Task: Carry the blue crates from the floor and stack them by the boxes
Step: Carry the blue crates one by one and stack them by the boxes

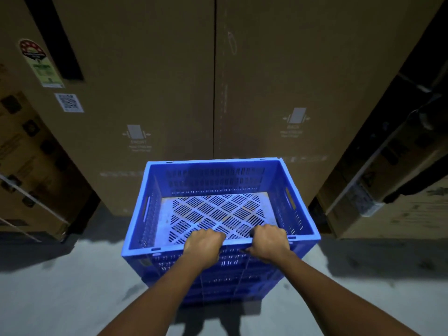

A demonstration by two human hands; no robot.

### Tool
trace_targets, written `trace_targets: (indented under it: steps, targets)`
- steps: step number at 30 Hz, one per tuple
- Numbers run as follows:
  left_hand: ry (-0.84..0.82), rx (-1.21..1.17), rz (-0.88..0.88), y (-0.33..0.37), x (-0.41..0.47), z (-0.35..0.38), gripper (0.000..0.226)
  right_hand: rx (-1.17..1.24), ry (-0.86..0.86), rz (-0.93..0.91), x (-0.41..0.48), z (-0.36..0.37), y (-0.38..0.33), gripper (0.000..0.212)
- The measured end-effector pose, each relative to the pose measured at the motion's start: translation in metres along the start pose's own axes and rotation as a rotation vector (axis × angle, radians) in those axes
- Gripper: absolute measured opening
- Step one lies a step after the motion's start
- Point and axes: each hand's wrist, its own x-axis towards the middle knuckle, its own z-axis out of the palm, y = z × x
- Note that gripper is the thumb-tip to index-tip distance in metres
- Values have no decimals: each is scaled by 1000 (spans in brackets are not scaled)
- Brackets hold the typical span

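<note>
Here the left hand (pixel 203 241) and right hand (pixel 268 241) both clench the near rim of the top blue crate (pixel 218 209), which sits on the crate stack (pixel 218 282) just before the cardboard boxes (pixel 145 93). Align the corners squarely, lower evenly, then release. The concrete floor (pixel 60 287) is dim; boxes flank both sides.

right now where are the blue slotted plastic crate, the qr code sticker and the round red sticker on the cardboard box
blue slotted plastic crate (pixel 219 180): head view, inner far wall
qr code sticker (pixel 69 102): head view, sticker centre
round red sticker (pixel 31 48): head view, its middle
</note>
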Motion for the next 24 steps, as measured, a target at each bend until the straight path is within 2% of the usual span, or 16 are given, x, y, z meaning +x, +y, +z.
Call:
trace_targets:
  steps: [9, 21, 24]
  targets:
    - [2, -10, -27, 1, -5, 1, 9, -35, 6, -31, 3, 9, 1, 56]
    - [97, 1, -102, 5, -9, 6, 16, -64, 55, -31, 3, 12, -2, 53]
    - [68, -9, -125, 6, -10, 4, 17, -47, 47, -76, -1, 7, 1, 52]
